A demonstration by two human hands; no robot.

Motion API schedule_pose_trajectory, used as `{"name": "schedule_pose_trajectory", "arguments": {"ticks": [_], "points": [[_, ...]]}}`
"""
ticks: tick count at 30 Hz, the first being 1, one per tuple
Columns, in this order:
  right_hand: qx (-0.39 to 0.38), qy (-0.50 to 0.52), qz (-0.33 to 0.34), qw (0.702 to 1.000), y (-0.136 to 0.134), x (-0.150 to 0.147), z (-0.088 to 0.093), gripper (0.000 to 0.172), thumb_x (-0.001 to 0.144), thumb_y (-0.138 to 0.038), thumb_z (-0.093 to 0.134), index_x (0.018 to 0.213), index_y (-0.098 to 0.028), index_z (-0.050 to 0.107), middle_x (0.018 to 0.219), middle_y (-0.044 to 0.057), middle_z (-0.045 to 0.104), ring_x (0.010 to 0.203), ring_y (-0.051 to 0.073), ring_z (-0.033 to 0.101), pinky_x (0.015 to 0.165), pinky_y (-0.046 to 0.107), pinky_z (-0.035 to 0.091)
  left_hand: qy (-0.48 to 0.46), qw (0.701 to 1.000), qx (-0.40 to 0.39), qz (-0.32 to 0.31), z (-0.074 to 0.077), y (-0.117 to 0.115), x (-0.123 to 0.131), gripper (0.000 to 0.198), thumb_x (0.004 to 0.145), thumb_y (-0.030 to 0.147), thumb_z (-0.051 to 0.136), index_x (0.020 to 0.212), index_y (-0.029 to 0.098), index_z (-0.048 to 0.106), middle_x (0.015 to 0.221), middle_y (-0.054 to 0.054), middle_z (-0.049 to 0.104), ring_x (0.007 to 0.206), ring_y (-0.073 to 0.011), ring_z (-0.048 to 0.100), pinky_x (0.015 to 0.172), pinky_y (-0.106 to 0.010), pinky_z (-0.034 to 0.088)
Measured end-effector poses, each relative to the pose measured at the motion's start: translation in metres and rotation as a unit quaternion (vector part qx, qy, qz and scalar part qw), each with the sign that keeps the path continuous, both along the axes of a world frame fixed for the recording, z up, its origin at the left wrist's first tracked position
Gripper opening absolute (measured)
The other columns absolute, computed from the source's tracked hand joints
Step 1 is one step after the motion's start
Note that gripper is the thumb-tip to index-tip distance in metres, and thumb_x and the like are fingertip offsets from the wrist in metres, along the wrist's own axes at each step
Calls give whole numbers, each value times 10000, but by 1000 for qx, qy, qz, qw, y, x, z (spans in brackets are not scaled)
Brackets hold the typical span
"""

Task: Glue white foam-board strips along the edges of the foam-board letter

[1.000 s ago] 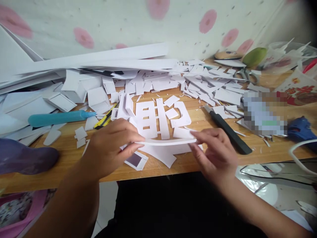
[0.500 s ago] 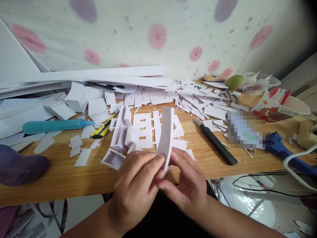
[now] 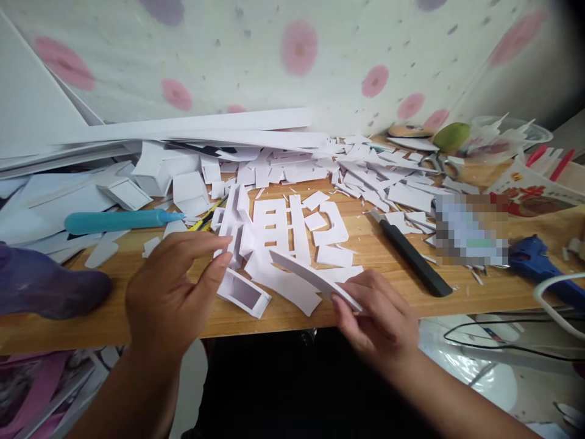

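Observation:
My right hand (image 3: 379,311) pinches a thin white foam board strip (image 3: 311,274) by its near end; the strip tilts up to the left above the table's front edge. My left hand (image 3: 176,292) is open, thumb and forefinger a little apart. Their tips are in front of a white box-like foam board assembly (image 3: 236,235); whether they touch it I cannot tell. Below it lies a small open white box (image 3: 247,291). Flat cut pieces lie to the right, among them a panel with rectangular holes (image 3: 270,222) and a curved piece (image 3: 336,222).
A black-handled knife (image 3: 415,259) and a blue glue gun (image 3: 530,259) lie right. On the left are a teal bottle (image 3: 119,221), a purple object (image 3: 50,280) and a partly hidden yellow cutter (image 3: 208,218). White scraps (image 3: 292,167), scissors (image 3: 439,163) and a paper tub (image 3: 539,189) stand behind.
My hands have parted. The left hand has let go of the strip and moved left to the box-like assembly. The right hand keeps the strip, now lowered and tilted. The view has shifted slightly.

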State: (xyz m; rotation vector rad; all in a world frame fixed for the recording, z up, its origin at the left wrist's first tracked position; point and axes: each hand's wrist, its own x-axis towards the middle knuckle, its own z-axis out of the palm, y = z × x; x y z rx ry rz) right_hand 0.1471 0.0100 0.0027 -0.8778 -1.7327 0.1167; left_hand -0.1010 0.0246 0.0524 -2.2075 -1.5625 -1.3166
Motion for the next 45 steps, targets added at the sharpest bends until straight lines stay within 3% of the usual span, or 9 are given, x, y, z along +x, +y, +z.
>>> {"name": "schedule_pose_trajectory", "arguments": {"ticks": [4, 8, 12, 17, 29, 45], "points": [[0, -33, 27, 999, 0, -9, -8, 125, 834, -81, 623, 934, -154, 631, 707, 53, 612, 587, 149, 551, 492, 272, 451, 66, 993, -75, -58, -9, 13, -7, 185, 885, 179, 603, 1026, 280, 668, 992, 32, 682, 946, -149, 644, 878, -316, 518], [-1, -49, 36, 998, 2, -14, -15, 67, 851, -96, 616, 906, -129, 634, 708, 74, 636, 602, 149, 557, 505, 268, 458, 89, 988, -90, -83, -15, 16, -3, 138, 873, 159, 618, 951, 257, 676, 953, 18, 678, 907, -129, 641, 830, -264, 520], [-8, -63, 43, 997, 3, -14, -18, 61, 859, -102, 612, 912, -113, 640, 702, 85, 656, 604, 158, 573, 506, 273, 463, 102, 980, -136, -101, -13, 18, -6, 139, 883, 155, 594, 952, 254, 664, 962, 21, 672, 924, -118, 636, 796, -228, 515], [-13, -98, 46, 994, 3, -13, -19, 84, 861, -121, 627, 941, -103, 649, 722, 94, 684, 629, 172, 604, 538, 289, 496, 119, 970, -171, -124, -8, 21, -14, 152, 902, 166, 547, 963, 258, 651, 1004, 19, 667, 979, -126, 625, 878, -248, 498], [-29, -131, 42, 990, 3, -14, -20, 80, 883, -148, 616, 945, -111, 650, 738, 78, 698, 631, 164, 627, 540, 280, 508, 147, 967, -161, -131, -11, 23, -12, 123, 894, 194, 563, 891, 263, 665, 974, 10, 654, 895, -139, 639, 806, -275, 523], [-42, -134, 51, 989, 4, -12, -20, 90, 885, -155, 615, 956, -112, 650, 753, 79, 698, 642, 159, 630, 572, 274, 532, 148, 967, -156, -135, -13, 22, -9, 123, 885, 152, 566, 898, 246, 645, 964, 5, 640, 903, -140, 630, 839, -271, 514]]}}
